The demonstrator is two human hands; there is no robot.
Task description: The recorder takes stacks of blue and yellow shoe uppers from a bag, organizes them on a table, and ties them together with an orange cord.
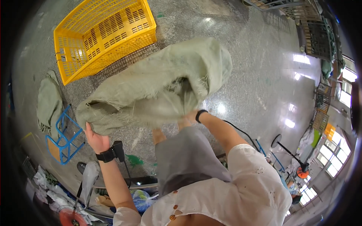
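We see a large, pale green woven sack [158, 84] held up at the middle of the view, its frayed mouth gaping toward six o'clock; our left hand [96, 139] grips its edge at eight o'clock, and our right hand [190, 116] is pushed into the opening. A second, folded pale green sack [49, 101] lies on the floor at nine o'clock. A crumpled blue plastic bag [141, 199] sits at six o'clock. We make out no labels, signs or screens.

Both hands gripping green woven sack [158, 84], yellow crate [103, 35] behind
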